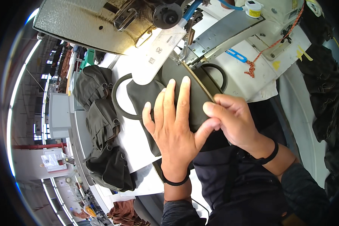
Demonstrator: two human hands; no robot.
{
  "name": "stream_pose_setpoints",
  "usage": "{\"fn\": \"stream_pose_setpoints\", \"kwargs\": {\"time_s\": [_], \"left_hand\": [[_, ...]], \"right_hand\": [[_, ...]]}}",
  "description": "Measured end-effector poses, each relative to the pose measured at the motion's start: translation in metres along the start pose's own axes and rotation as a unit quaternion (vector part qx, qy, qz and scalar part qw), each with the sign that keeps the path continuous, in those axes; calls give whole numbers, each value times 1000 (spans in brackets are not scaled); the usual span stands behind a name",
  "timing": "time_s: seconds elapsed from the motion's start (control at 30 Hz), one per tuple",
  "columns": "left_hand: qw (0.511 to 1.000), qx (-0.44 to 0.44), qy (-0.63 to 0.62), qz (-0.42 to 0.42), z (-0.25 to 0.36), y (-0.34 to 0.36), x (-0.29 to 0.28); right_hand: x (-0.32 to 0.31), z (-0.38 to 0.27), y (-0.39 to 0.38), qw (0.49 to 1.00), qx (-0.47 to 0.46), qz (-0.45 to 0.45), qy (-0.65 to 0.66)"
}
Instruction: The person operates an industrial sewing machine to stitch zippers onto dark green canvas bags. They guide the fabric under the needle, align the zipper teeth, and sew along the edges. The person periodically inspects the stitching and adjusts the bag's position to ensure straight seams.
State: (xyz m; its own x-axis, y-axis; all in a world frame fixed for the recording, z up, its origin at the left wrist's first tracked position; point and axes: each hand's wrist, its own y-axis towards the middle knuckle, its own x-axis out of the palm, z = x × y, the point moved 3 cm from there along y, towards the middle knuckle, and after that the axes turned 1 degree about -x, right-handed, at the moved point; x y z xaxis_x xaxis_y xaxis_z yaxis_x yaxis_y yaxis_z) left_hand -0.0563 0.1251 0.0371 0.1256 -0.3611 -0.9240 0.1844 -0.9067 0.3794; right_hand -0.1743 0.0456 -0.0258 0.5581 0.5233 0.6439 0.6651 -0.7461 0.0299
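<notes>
While the left hand [173, 124] presses spread fingers on dark fabric [147, 94], right-hand [233, 120] fingers pinch its zipper edge [201, 84].

Garment or bag sewing factory, seen from one workstation. An industrial sewing machine [113, 22] with metal guide plate [229, 32] stands on a white work table [132, 135]; a pile of finished dark fabric pieces [101, 128] lies at the table's left. Beyond, a long hall with rows of ceiling strip lights [15, 98] and further workstations [83, 209] indicates production-line work
</notes>
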Motion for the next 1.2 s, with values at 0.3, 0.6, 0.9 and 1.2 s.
{"fn": "stream_pose_setpoints", "kwargs": {"time_s": [0.3,0.6,0.9,1.2], "left_hand": [[1000,3,-8,4,-7,3,4],[999,10,-38,18,-7,4,4],[993,25,-82,74,-20,19,16],[977,34,-158,138,-39,36,28]], "right_hand": [[2,0,6,1000,-1,-6,-8],[-1,3,11,1000,-2,-8,-12],[1,6,36,1000,-17,-20,-13],[3,7,65,998,-47,-17,-48]]}}
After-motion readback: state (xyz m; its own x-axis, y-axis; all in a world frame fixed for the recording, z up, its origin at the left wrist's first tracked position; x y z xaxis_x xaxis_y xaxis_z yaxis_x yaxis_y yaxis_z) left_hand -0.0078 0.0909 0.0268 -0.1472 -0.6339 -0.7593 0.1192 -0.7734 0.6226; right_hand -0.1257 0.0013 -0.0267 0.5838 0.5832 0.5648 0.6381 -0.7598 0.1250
